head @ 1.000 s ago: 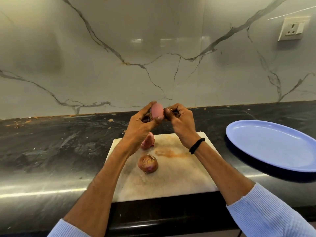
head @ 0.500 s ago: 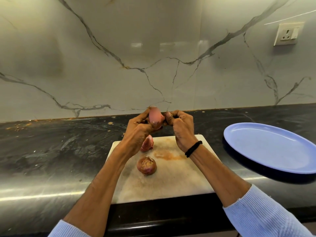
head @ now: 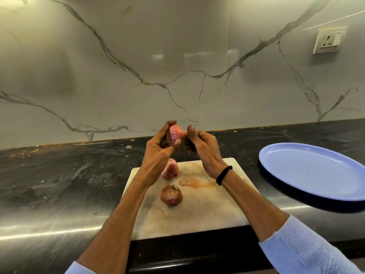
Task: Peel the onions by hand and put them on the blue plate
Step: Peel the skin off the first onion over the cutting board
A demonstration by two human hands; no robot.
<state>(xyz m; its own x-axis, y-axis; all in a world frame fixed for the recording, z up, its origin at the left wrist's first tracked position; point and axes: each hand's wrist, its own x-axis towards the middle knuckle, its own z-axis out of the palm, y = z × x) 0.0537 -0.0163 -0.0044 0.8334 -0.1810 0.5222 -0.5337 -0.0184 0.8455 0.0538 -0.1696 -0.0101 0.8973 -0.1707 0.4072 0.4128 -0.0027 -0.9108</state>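
Held onion (head: 175, 135) raised above the far edge of the cutting board (head: 199, 204), pink and glossy, skin mostly off, striped flesh exposed. Left hand (head: 158, 153) closed around it: fingers curled over the top, thumb pressed on the lower front. Right hand (head: 201, 147) just beside, thumb tip touching the onion's right end, other fingers curled in on a dark scrap, probably skin; can't tell for sure. Black band (head: 223, 175) on the right wrist. Light blue ribbed sleeves (head: 308, 250) pushed up both forearms.

On the cutting board: second pink onion (head: 170, 169), partly hidden behind the left wrist, looks peeled or partly so. Nearer the camera, an unpeeled onion (head: 170, 194) in brown papery skin, root end up, apart from the pink one. Orange-brown stain (head: 194, 182) on the board right of both.

Blue plate (head: 316, 171) on the right, oval, nothing in it. Sits on the desk (head: 69, 175), well apart from the board, cut off by the frame edge. No onion on it yet.

Desk dark and glossy, a few light crumbs (head: 25, 153) along the back edge at left. Marble-veined wall panel (head: 138, 66) behind, white socket (head: 328, 41) upper right.
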